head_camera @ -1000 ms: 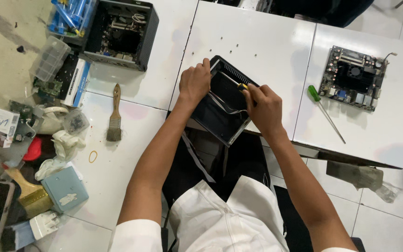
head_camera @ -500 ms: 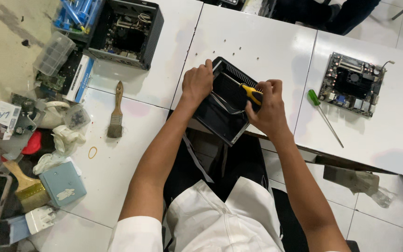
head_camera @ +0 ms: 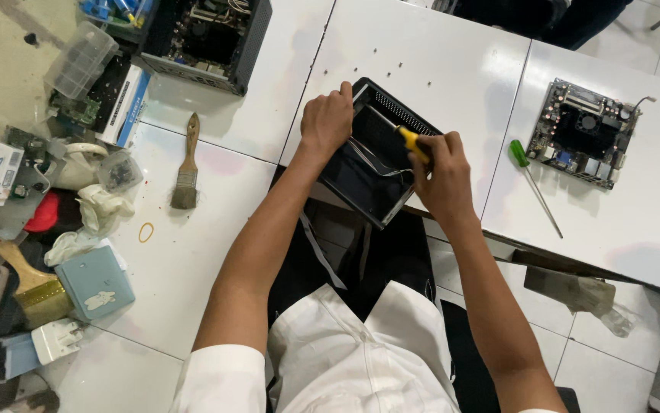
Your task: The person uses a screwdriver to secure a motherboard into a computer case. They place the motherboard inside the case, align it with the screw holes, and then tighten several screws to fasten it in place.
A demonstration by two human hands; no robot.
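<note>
The black case (head_camera: pixel 376 164), an open metal box w/ a perforated side wall, sits tilted at the near edge of the white table (head_camera: pixel 437 69), partly hanging over the gap toward the person's lap. Left hand (head_camera: pixel 327 122) is clamped over the case's far left corner, steadying it. Right hand (head_camera: pixel 443 177) is closed round a yellow-handled screwdriver (head_camera: pixel 412 142), tip pointed down into the case interior near the thin silver bracket; the tip itself is hidden, can't tell what it meets. Looks like the step in hand is working a screw or fitting inside the case. Next move prob. calls for keeping the case braced while the driver stays seated & square. Right of the case: a green screwdriver (head_camera: pixel 528 183), then a circuit board (head_camera: pixel 583 131). Left of the case: a paintbrush (head_camera: pixel 187 164), further off a rubber band (head_camera: pixel 145 232) & a clutter of parts.
</note>
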